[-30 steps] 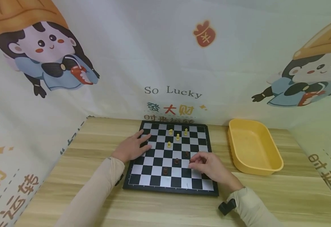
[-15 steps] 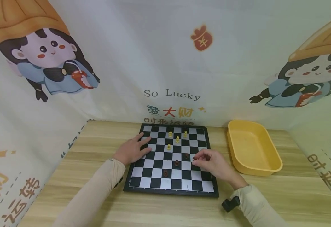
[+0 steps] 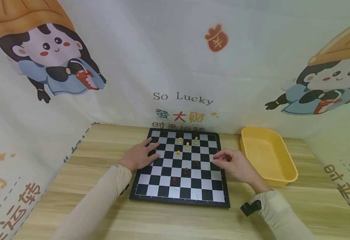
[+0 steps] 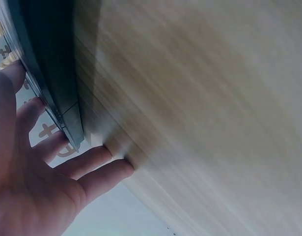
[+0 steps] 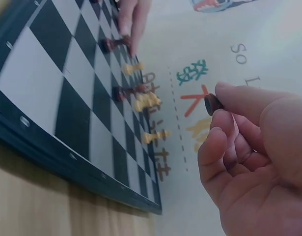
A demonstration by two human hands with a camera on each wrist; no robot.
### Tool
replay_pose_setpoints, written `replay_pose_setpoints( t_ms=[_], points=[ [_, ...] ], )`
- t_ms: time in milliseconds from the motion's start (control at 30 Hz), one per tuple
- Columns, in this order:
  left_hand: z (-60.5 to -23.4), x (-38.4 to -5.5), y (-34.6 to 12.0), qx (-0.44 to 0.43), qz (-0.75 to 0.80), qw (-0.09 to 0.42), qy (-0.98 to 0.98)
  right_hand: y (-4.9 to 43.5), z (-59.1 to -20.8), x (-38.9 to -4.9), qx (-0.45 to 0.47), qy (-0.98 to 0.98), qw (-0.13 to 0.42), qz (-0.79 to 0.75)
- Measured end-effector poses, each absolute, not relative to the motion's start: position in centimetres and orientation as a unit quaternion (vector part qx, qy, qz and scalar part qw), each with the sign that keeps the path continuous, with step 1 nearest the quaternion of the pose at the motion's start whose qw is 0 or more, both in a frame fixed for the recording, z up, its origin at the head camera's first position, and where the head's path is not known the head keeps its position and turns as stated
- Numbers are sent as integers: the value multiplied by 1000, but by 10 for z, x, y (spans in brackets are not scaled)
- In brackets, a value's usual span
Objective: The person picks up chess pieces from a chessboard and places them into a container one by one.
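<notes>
Head view: the left hand [image 3: 137, 156] lies, fingers spread apart, over the left edge of a flat, square, black-and-white chessboard [image 3: 190, 193] on a wood-grained table [image 3: 103, 150]; the right hand [image 3: 236, 166] is at the board's right edge, near a yellow, rounded rectangular tray [image 3: 266, 156] seen only here; four yellow chess pieces [image 3: 187, 145] and three dark reddish-brown chess pieces [image 3: 174, 181] stand on the squares. Right-wrist view: a small, round-based brown chess piece [image 5: 209, 104], scarcely discernible from the head, is clamped between right thumb and index finger, apart from the board. Left-wrist view: a seam crosses the board's dark side; two fingertips lie beyond it near the tabletop, contact uncertain. Lettering: the white cloth backdrop [image 3: 238, 83] reads "So Lucky", above "發大财" and "时来运转"; the right-wrist view catches this only in part; the small marks on the board's border are too blurred to read.
</notes>
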State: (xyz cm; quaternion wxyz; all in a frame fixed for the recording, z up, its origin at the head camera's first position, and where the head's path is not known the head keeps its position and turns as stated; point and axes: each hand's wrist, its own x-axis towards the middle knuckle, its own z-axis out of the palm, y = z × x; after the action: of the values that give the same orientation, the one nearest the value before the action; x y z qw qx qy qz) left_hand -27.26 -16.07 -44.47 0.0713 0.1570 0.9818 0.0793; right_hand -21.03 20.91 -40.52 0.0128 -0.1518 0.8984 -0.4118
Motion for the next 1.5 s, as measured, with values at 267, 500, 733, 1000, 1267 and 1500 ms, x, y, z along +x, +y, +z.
replay_pose_setpoints(
  t_ms=[267,500,733,1000,1267,1500],
  points=[
    [-445,-273,-159,147,88,77,982,222,-394,-218,-117,907,-2,-404],
    [-444,-271,-160,139,93,83,982,236,-390,-228,-122,909,-6,-398],
    [-445,-269,-160,144,89,75,983,251,-386,-235,-104,922,-9,-373],
    [-449,-271,-160,144,84,71,983,265,-383,-241,-76,927,-1,-366],
    [-447,-269,-160,145,92,72,983,280,-379,-247,-78,922,-9,-380],
    [-449,-272,-161,151,89,65,982,294,-375,-249,-68,930,-6,-362]
  ],
)
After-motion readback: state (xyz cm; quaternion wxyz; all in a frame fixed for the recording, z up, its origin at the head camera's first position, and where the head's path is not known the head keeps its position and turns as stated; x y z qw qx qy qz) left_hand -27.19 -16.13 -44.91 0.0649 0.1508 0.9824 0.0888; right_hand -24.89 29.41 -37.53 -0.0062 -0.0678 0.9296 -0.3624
